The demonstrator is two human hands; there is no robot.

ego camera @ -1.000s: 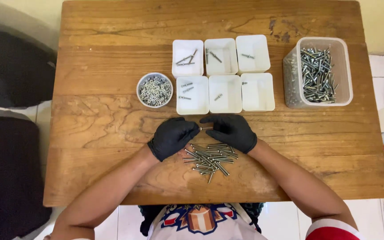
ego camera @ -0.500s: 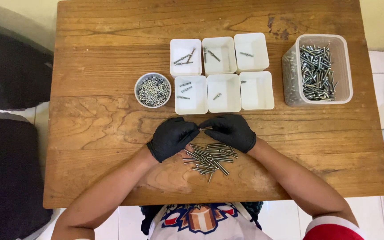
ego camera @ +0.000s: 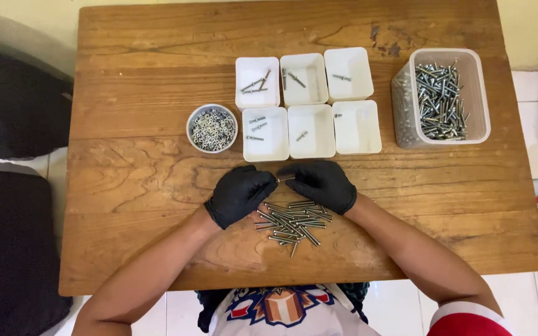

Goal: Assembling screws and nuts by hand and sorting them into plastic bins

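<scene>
Black-gloved L hand [ego camera: 239,194] & R hand [ego camera: 320,185] pinch one bolt [ego camera: 286,178].

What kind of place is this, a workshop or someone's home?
Probably a home or small workshop set up for sorting hardware: a worn wooden table on tiled floor, six small white trays, a clear tub of screws, and a loose pile of screws.

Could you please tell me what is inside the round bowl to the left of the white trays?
The bowl is filled with many small silvery ring-shaped pieces, probably washers or nuts; they are too small to tell apart. They cover its bottom, so anything beneath them cannot be seen.
</scene>
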